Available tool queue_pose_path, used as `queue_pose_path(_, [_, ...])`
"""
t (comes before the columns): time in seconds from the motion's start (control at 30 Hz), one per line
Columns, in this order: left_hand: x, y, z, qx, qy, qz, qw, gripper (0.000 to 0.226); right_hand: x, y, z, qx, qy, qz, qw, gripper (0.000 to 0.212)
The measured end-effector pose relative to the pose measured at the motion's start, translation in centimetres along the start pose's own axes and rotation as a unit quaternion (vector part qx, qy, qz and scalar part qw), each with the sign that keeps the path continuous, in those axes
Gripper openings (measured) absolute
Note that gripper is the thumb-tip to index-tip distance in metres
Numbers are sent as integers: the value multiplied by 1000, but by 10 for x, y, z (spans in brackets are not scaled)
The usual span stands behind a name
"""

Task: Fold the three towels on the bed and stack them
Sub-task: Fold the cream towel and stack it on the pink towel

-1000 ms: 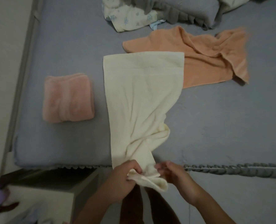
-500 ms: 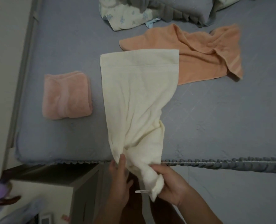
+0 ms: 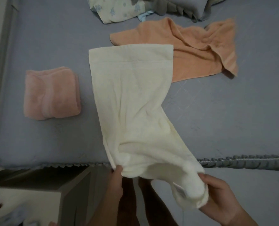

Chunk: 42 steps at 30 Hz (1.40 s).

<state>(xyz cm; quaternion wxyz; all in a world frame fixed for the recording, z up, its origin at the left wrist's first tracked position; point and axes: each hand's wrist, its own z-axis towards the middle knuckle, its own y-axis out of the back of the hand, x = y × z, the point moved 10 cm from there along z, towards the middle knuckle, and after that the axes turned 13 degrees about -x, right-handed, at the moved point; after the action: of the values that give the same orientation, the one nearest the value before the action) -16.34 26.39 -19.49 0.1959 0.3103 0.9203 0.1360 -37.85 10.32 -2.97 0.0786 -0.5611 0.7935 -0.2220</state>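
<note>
Fingers [image 3: 205, 178] pinch cream towel [image 3: 132, 98] (overlapping orange towel [image 3: 192, 51]).

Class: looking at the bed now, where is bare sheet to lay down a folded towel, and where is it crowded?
Bare sheet lies right of the cream towel, below the orange towel, and above the folded pink towel. The top edge, by the pillows and the floral cloth, is crowded.

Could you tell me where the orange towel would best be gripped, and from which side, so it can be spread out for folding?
Probably by its right end, coming from the right. The orange towel is bunched and turned over there, with a striped corner lying free on the bed, easy for fingers to pinch. Its left end is partly covered by the cream towel.
</note>
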Motion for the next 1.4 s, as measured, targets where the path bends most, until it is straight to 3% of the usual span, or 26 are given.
queue_pose_path(0.07, [14,18,-5,-27,32,-48,998,22,1,35,10,-106,-17,-56,993,53])
queue_pose_path(0.13, [21,53,-4,-85,37,-48,994,26,6,71,16,-191,-6,-131,973,50])
queue_pose_path(0.23, [26,104,-2,-113,39,-16,993,36,1,105,17,-277,-30,-244,929,35])
queue_pose_path(0.3, [27,119,-7,-56,61,9,996,46,-1,112,12,-297,-40,-311,902,29])
queue_pose_path(0.33, [29,113,-15,18,88,42,995,49,0,112,10,-303,-41,-330,893,27])
queue_pose_path(0.43, [36,105,-54,202,140,206,947,60,4,102,11,-288,-42,-321,901,26])
queue_pose_path(0.5, [33,106,-64,248,131,289,915,74,14,92,15,-279,-17,-294,914,24])
queue_pose_path(0.6, [19,110,-70,231,171,218,933,82,35,83,18,-276,33,-273,921,23])
queue_pose_path(0.73, [-3,121,-78,224,182,66,955,68,55,74,8,-253,55,-292,921,31])
queue_pose_path(0.77, [-12,124,-80,219,160,54,961,63,56,68,6,-231,45,-291,927,31])
queue_pose_path(0.87, [-58,142,-75,111,63,17,992,45,62,49,5,-195,19,-267,944,29])
queue_pose_path(1.0, [-138,129,-67,108,-10,-92,990,24,93,-8,22,-108,57,-223,967,44])
queue_pose_path(1.03, [-159,123,-63,96,-31,-100,990,22,105,-23,29,-103,92,-276,951,45])
queue_pose_path(1.07, [-178,114,-59,92,-49,-106,989,21,120,-36,39,-116,146,-367,911,42])
queue_pose_path(1.17, [-227,81,-52,106,-74,-150,980,30,166,-79,61,-198,309,-641,674,18])
queue_pose_path(1.2, [-241,66,-51,133,-76,-179,972,34,175,-92,69,-207,338,-683,613,13])
queue_pose_path(1.23, [-256,51,-51,165,-86,-197,963,39,184,-104,76,-210,362,-703,575,10])
queue_pose_path(1.3, [-280,25,-47,183,-122,-174,960,43,202,-122,87,-209,408,-706,540,10])
queue_pose_path(1.33, [-290,16,-42,162,-145,-138,966,39,210,-129,91,-205,427,-690,548,11])
queue_pose_path(1.4, [-303,4,-33,100,-187,-46,976,23,224,-138,98,-196,444,-637,599,10])
